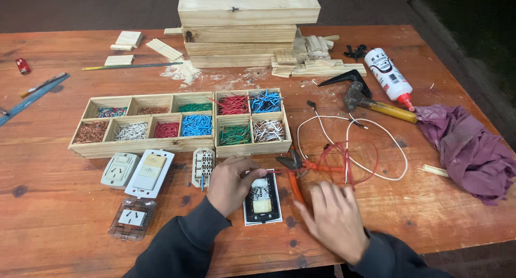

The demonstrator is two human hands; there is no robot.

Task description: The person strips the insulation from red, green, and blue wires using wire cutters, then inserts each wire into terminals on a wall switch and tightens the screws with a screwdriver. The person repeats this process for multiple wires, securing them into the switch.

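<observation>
Head view looks down on a wooden desk (64, 213). Left hand (232, 182) rests on the top edge of a black-framed switch module (262, 199) lying flat near the front edge, fingers curled and gripping it. Right hand (336, 219) hovers just right of it, fingers spread and released, over orange-handled pliers (294, 173). Red and white wires (349, 154) lie beyond, and a wooden tray of coloured wire pieces (183, 125) sits behind.

Bare bench (59, 213) lies open left of the left hand (231, 184), beyond the clear-cased socket (132, 218). Ahead, the wooden sorting tray (180, 125) of cut wire bits blocks the way. Right of the right hand (336, 219), the orange-handled pliers (295, 173) and looped red and white wires (352, 151) crowd the bench; the purple rag (467, 149) lies farther right.
</observation>
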